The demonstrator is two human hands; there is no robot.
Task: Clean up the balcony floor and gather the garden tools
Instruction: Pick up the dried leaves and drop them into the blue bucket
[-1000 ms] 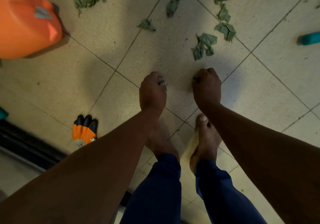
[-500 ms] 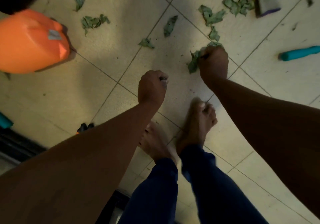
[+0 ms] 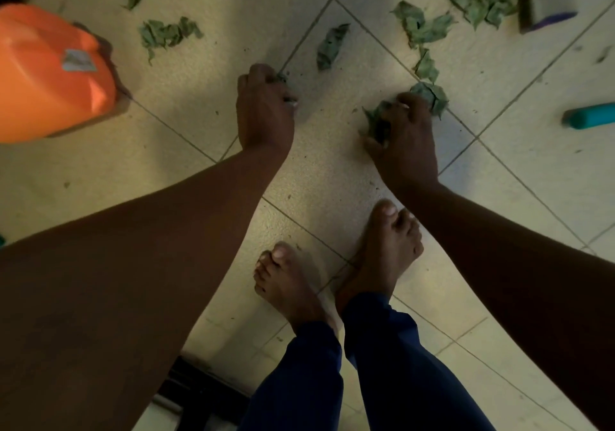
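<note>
While the person is bending low over the tiled balcony floor [image 3: 206,24], both hands are working at the scattered dry leaves, and the step in hand looks like gathering them by the fistful.

The orange container [image 3: 46,74] is sitting at the far left, well apart from the hands; if it is the place for the waste, which I cannot tell, drawing it nearer would be saving many trips. A grey dustpan-like thing [image 3: 549,1] is lying at the top right beside a leaf pile [image 3: 482,4], and a teal handle [image 3: 589,116], probably one of the garden tools, is resting at the right edge.

The right hand [image 3: 404,141] is closing its curled fingers round a crumpled leaf clump [image 3: 377,122], with more leaves [image 3: 431,94] touching its fingertips. The left hand [image 3: 264,111] is clenching on a small leaf scrap [image 3: 281,77], whose green edge is peeking out at the knuckles.

To be doing this well, the person should be sweeping the loose pieces together before lifting: the leaves look brittle, so a hard squeeze is likely crumbling them into specks like those already dotting the tile. The single leaf [image 3: 329,47] between the hands and the small cluster [image 3: 166,32] near the container are lying within easy reach and are worth raking toward the right-hand clump first. Both fists are already nearly full, so emptying them soon is the safer course, lest bits be dropping back.
</note>
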